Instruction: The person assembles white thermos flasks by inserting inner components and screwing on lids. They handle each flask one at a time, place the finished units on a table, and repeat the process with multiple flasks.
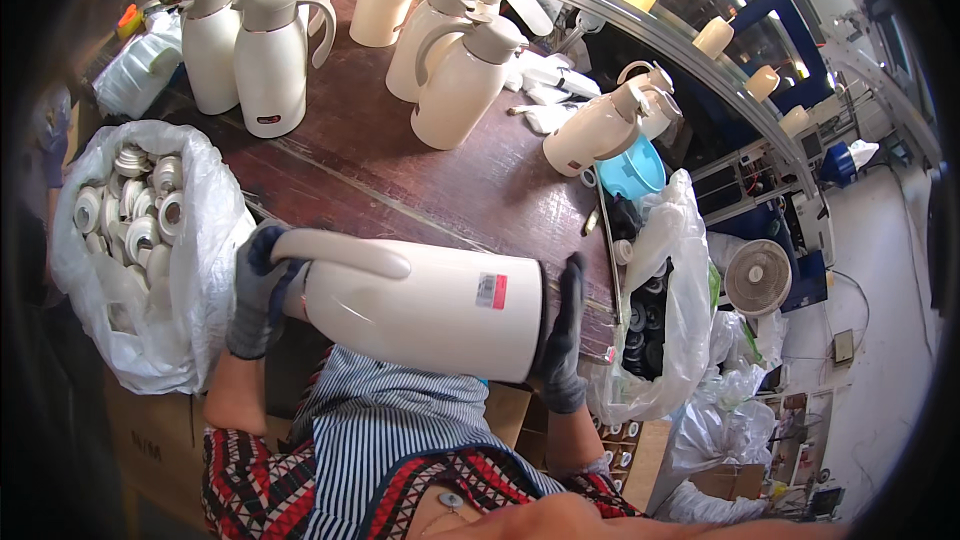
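Observation:
A cream vacuum jug (425,315) lies sideways between my two hands, just above the near edge of the table. Its curved handle (345,250) faces up, and a small red-and-white label (491,291) shows on its body. In a grey glove, my left hand (258,285) is closed around the jug's neck end beside the handle; the lid end is mostly hidden there. My right hand (565,340), in a dark glove, lies with straight fingers flat along the jug's base at the other end.
On the brown table (330,170) stand several upright cream jugs (465,80). A plastic bag (225,230) of white round parts is at left; another bag (680,250) with black round parts is at right. Beyond lie a blue basin (633,172) and a fan (757,277).

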Available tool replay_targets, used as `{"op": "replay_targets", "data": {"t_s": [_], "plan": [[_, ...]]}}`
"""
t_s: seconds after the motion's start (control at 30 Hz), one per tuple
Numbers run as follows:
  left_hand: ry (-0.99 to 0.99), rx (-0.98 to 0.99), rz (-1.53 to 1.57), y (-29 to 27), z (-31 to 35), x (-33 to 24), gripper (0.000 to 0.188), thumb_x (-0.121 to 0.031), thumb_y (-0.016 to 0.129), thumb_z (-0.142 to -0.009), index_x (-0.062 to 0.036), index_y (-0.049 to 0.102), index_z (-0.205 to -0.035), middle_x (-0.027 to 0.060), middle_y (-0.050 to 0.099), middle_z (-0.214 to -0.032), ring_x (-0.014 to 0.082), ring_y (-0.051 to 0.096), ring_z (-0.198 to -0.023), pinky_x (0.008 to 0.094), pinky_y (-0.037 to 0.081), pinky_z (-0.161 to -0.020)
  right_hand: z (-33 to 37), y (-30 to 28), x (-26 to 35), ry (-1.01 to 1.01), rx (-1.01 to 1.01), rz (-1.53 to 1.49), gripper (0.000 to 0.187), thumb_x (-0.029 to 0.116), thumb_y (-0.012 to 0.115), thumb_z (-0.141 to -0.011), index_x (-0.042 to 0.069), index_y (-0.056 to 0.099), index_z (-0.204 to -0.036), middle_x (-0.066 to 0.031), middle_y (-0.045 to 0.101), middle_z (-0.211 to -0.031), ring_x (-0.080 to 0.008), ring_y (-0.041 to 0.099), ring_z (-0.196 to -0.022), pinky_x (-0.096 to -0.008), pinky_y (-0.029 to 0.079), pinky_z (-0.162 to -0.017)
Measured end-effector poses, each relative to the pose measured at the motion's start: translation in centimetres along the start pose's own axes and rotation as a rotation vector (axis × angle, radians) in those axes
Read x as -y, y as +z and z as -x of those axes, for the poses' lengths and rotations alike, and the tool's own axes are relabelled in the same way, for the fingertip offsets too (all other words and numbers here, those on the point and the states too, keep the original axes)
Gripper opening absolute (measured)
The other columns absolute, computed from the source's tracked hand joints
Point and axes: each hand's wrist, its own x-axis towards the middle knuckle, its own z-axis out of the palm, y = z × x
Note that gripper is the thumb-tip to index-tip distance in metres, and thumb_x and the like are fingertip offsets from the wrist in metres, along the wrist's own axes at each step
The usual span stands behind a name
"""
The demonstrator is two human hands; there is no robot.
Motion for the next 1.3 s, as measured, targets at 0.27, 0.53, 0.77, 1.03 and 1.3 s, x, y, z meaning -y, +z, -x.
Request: {"op": "replay_targets", "data": {"t_s": [0.27,0.53,0.77,1.03,1.3], "plan": [[1.018,0.237,-0.621,5.2,1.7,-7.3,0.019,-0.019,0.075,-0.073,-0.0052,0.071,-0.086,0.0082,0.071,-0.092,0.0325,0.073,-0.087,0.0483,0.055,-0.097,2.2,1.3,-3.4,0.115,0.471,-0.367,0.09,0.041,0.079,-0.085,0.001,0.04,-0.155,-0.0212,0.043,-0.158,-0.0359,0.045,-0.143,-0.0482,0.034,-0.12],[0.955,0.368,-0.713,7.1,1.7,-5.8,0.018,-0.011,0.077,-0.072,-0.0029,0.071,-0.086,0.0128,0.073,-0.094,0.0331,0.071,-0.094,0.0483,0.056,-0.09,0.3,0.1,-1.0,0.886,0.291,-1.407,0.099,0.074,0.041,-0.098,0.0,0.025,-0.161,-0.0177,0.048,-0.156,-0.0318,0.043,-0.145,-0.05,0.03,-0.123],[0.299,0.088,-0.124,6.9,1.8,-2.7,0.02,-0.008,0.078,-0.067,-0.0021,0.068,-0.084,0.0108,0.073,-0.089,0.0326,0.073,-0.092,0.0516,0.056,-0.094,3.1,2.7,-3.0,0.44,-0.051,-1.055,0.094,0.069,0.044,-0.1,0.004,0.021,-0.164,-0.0147,0.028,-0.168,-0.029,0.033,-0.152,-0.0443,0.028,-0.124],[0.238,0.179,-0.081,6.5,1.7,-1.6,0.029,-0.021,0.085,-0.074,-0.0012,0.068,-0.087,0.0121,0.071,-0.089,0.0285,0.07,-0.088,0.0459,0.053,-0.094,6.2,1.9,-2.7,0.575,-0.103,-1.425,0.087,0.049,0.057,-0.099,0.001,0.022,-0.163,-0.0187,0.028,-0.167,-0.033,0.031,-0.153,-0.0474,0.026,-0.125],[0.559,0.261,-0.36,8.5,3.2,-1.7,0.02,-0.017,0.081,-0.076,-0.0032,0.069,-0.085,0.0089,0.07,-0.085,0.0256,0.069,-0.086,0.0444,0.053,-0.093,4.1,0.6,-2.6,1.035,0.156,-1.364,0.081,0.061,0.026,-0.109,0.0,0.025,-0.162,-0.0188,0.033,-0.165,-0.0283,0.035,-0.15,-0.0414,0.029,-0.123]]}}
